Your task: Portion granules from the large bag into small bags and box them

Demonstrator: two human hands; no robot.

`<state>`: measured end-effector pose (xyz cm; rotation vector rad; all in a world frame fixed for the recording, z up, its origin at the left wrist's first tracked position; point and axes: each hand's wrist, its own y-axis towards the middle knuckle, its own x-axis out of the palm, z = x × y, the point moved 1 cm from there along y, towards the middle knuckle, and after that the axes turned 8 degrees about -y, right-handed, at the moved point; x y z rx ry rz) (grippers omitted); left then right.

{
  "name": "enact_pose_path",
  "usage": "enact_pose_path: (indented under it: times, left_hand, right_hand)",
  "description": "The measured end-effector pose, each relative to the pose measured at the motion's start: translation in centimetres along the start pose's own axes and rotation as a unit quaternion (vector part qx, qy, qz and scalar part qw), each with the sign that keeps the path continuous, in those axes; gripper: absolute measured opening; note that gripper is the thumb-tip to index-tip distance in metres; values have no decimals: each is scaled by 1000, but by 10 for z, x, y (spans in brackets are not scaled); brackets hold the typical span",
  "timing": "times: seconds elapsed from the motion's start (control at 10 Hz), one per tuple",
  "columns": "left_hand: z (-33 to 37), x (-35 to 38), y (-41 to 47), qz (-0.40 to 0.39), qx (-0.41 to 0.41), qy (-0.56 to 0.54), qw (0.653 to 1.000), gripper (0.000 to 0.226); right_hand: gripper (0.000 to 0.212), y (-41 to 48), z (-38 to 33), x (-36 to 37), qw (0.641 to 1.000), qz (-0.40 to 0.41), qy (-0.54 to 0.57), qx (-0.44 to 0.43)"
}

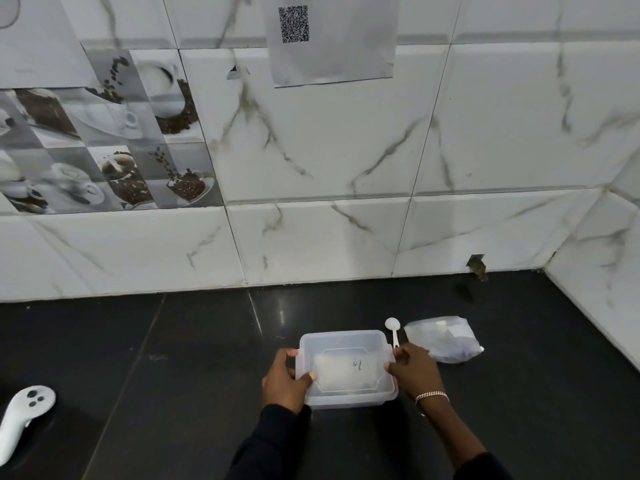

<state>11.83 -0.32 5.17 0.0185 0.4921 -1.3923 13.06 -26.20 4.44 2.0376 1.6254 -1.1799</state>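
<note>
A translucent plastic box [346, 344] with its lid on sits on the black counter, low in the middle of the view. My left hand [285, 379] grips its left edge, thumb on the lid. My right hand [414, 370] grips its right edge. Something pale shows faintly through the lid. A white plastic spoon [393, 329] lies just right of the box, bowl pointing away from me. Right of the spoon lies a clear plastic bag [445, 339] with dark granules in it.
A white handheld controller [24, 415] rests at the counter's left front. The black counter [173, 341] meets a marble-tiled wall [346, 237] behind and another wall on the right. A sheet with a QR code [329, 39] hangs on the wall.
</note>
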Motion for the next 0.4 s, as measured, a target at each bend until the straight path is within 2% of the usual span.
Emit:
enact_pose_path:
  times: [0.2, 0.4]
  left_hand:
    - [-8, 0, -22, 9, 9, -3, 1000, 37]
    - [-20, 0, -27, -16, 31, 36, 999, 37]
  right_hand:
    - [23, -21, 15, 0, 1000, -7, 22, 17]
    - [19, -35, 19, 3, 1000, -3, 0, 5]
